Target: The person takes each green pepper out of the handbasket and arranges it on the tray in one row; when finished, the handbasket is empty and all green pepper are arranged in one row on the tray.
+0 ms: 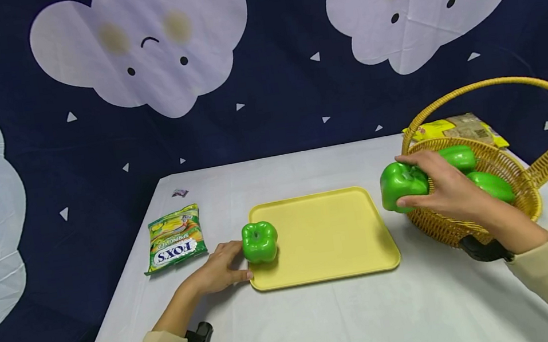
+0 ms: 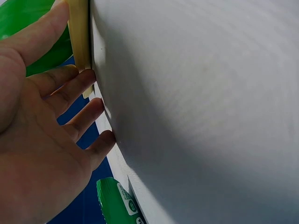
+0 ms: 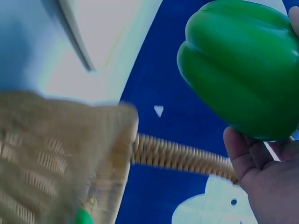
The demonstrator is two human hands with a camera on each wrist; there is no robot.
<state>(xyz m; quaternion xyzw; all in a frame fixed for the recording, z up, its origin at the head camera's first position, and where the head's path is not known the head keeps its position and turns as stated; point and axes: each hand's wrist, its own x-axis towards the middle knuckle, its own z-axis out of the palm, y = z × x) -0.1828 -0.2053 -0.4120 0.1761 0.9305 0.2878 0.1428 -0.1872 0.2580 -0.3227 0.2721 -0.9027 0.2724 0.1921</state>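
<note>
My right hand (image 1: 444, 186) grips a green bell pepper (image 1: 403, 186) at the left rim of a wicker basket (image 1: 437, 224). In the right wrist view that pepper (image 3: 243, 70) fills the upper right, with fingers beneath it. Two more green peppers (image 1: 491, 187) lie inside the basket. Another bell pepper (image 1: 260, 242) sits upright on the left end of a yellow tray (image 1: 330, 239). Beside it my left hand (image 1: 220, 267) rests with fingers extended, its thumb at the tray's left edge. The left wrist view shows the left fingertips (image 2: 86, 77) touching the table by the tray rim.
A green Fox's candy bag (image 1: 175, 239) lies left of the tray, with a small purple wrapper (image 1: 180, 193) behind it. Behind the basket is a yellow packet (image 1: 456, 129). The basket's tall handle (image 1: 496, 82) arches over it. A dark cloud-patterned cloth (image 1: 288, 117) hangs at the back.
</note>
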